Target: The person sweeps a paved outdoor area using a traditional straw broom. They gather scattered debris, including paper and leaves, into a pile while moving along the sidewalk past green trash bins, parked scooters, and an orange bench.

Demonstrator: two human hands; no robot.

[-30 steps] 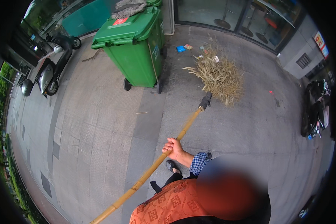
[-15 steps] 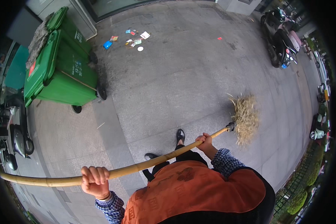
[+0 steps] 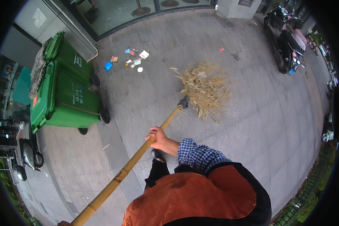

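The right hand [image 3: 158, 138] wraps its fingers round the yellow bamboo-handled straw broom [image 3: 137, 155] over grey stone pavement [image 3: 169, 49], the left hand's [image 3: 64, 223] grip cannot be told, and multicoloured paper litter [image 3: 137, 61] lies loosely clustered, uncollected, one small red scrap [image 3: 222, 49] apart.

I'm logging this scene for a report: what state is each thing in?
Straw broom: held, bristles spread; contact with paving unclear
Right hand: fingers closed around the bamboo handle
Left hand: mostly out of frame, grip unclear
Near green wheeled bin: upright, lid shut
Grey shaggy cloth: draped on top of the bins
Litter: scattered
Black scooter on the right: parked upright
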